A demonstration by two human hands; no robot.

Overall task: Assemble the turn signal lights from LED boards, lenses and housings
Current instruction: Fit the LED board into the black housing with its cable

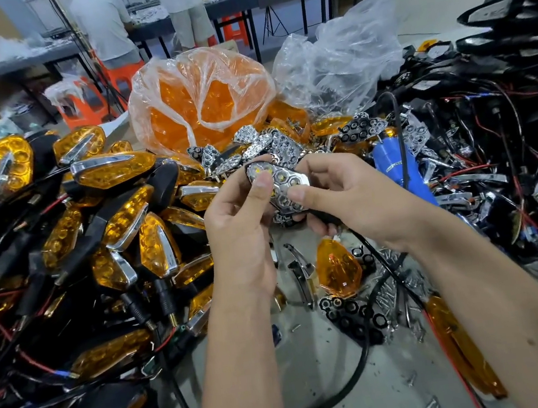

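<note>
Both hands, the left hand [245, 221] and right hand [339, 200], pinched a chrome reflector [280, 185] with thumbs pressing its face, above the counter [317, 363] near a loose amber lens [337, 268].

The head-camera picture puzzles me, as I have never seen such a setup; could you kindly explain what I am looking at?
There is no machine here: a camera worn on a person's head looks down at their two bare hands. The left hand and right hand together hold a chrome reflector piece with honeycomb cells, both thumbs pressing on its face. To the left lies a heap of finished amber lights. Behind the hands sits a plastic bag of amber lenses. One loose amber lens lies on the table below the hands. Wired black housings pile up on the right.
</note>
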